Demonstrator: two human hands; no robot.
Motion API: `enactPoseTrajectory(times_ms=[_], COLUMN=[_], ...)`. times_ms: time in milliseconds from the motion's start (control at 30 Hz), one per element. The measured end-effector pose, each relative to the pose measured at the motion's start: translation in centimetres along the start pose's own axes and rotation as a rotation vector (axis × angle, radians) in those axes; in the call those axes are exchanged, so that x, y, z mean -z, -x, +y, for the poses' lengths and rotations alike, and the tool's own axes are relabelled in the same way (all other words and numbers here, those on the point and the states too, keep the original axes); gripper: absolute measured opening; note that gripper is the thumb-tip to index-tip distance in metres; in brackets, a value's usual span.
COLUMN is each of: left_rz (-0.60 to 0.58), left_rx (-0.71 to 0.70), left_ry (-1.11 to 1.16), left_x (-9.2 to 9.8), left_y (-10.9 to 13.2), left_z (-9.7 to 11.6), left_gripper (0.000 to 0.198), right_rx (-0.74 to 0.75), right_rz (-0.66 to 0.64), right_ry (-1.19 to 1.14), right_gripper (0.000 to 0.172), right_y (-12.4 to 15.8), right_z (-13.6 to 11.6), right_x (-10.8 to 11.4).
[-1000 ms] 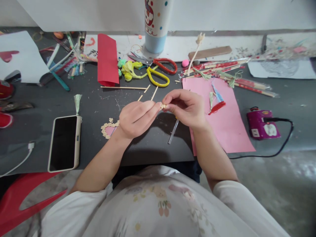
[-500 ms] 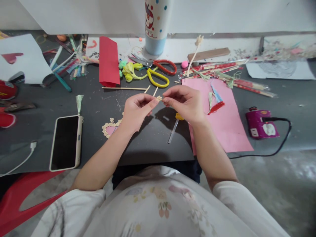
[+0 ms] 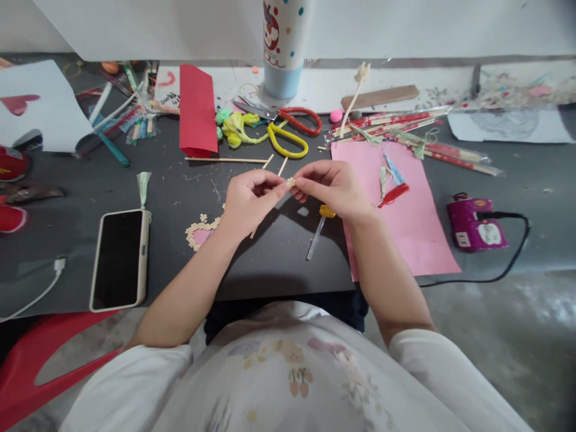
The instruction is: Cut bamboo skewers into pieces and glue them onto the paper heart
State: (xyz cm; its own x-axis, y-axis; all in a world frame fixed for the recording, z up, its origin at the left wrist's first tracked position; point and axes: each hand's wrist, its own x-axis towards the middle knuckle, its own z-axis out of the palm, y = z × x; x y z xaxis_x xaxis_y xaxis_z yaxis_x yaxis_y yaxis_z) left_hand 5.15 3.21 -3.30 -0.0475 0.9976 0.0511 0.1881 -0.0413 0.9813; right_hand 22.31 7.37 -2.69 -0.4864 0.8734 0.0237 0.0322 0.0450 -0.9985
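Between my fingertips is a small cream flower-shaped piece (image 3: 291, 182), built of tiny round bits. My left hand (image 3: 254, 198) pinches it from the left, and my right hand (image 3: 330, 186) grips its other side with thumb and forefinger. Partly behind my left wrist lies a pink heart (image 3: 201, 236) edged with similar cream pieces. A thin wooden stick (image 3: 226, 160) rests beyond my left hand, with shorter stick pieces near it. Below my right hand, a clear glue stick (image 3: 315, 239) pokes out of a yellow nozzle-like part (image 3: 327, 211).
Scissors (image 3: 288, 133) with red and yellow handles lie beyond my hands, near a red folded card (image 3: 198, 111) and a tall spotted cup (image 3: 284, 51). Pink paper (image 3: 396, 228) is at right, a corded purple box (image 3: 477, 224) past it. A phone (image 3: 119, 259) lies left.
My right hand has shifted slightly left and its thumb now presses onto the flower-shaped piece. My left hand has barely moved.
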Motion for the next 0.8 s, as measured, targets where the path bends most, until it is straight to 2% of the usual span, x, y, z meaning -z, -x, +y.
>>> enactPoseTrajectory(times_ms=[300, 633, 800], left_rz=[-0.021, -0.037, -0.005], left_rx=[-0.050, -0.085, -0.141], left_ry=[-0.095, -0.165, -0.228], left_x=[0.2, 0.1, 0.0], left_y=[0.1, 0.1, 0.0], left_z=[0.4, 0.2, 0.1], left_gripper=[0.028, 0.026, 0.023], right_rx=[-0.060, -0.103, -0.127], right_rz=[-0.019, -0.016, -0.022], right_ry=[-0.118, -0.108, -0.086], right_gripper=[0.019, 0.016, 0.015], right_y=[-0.4, -0.5, -0.6], right_z=[0.9, 1.2, 1.1], right_x=[0.4, 0.4, 0.3])
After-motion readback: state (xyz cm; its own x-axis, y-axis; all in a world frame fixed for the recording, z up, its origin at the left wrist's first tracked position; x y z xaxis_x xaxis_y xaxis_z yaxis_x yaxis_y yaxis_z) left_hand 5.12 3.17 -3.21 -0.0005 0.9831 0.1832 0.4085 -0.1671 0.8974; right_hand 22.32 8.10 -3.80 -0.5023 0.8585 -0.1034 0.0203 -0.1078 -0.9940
